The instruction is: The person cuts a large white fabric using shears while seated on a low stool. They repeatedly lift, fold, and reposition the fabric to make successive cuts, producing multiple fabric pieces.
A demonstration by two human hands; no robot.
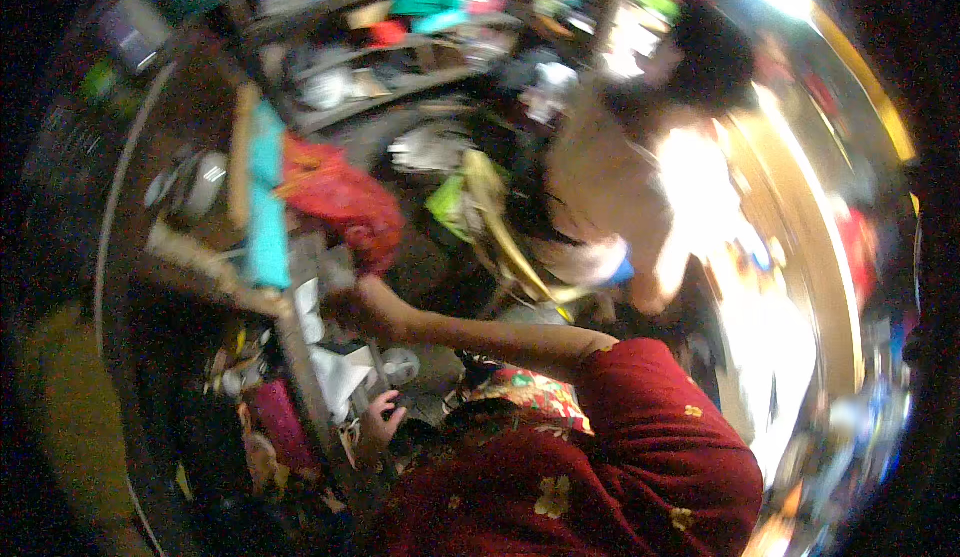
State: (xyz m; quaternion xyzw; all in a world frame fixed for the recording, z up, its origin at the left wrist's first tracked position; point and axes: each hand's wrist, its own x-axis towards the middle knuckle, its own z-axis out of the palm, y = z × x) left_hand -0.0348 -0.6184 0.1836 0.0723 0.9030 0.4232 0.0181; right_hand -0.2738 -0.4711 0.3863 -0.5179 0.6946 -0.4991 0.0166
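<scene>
The whole picture is smeared by motion. My right arm, in a dark red flowered sleeve (640, 427), stretches out to the left. My right hand (350, 302) is at a slanted wooden post (300, 357), beside a pale grey thing (335, 272); its grip is too blurred to read. Lower down, my left hand (380, 419) curls its fingers round a small dark object (403, 409) close to the same post. White cloth or paper (335, 372) lies between the two hands.
Another person in a light top (610, 187) bends over at the upper right. A red bag (345, 202) and a turquoise strip (265, 197) hang on a wooden frame. Cluttered shelves (400, 47) run along the back. Bright glare (760, 297) fills the right.
</scene>
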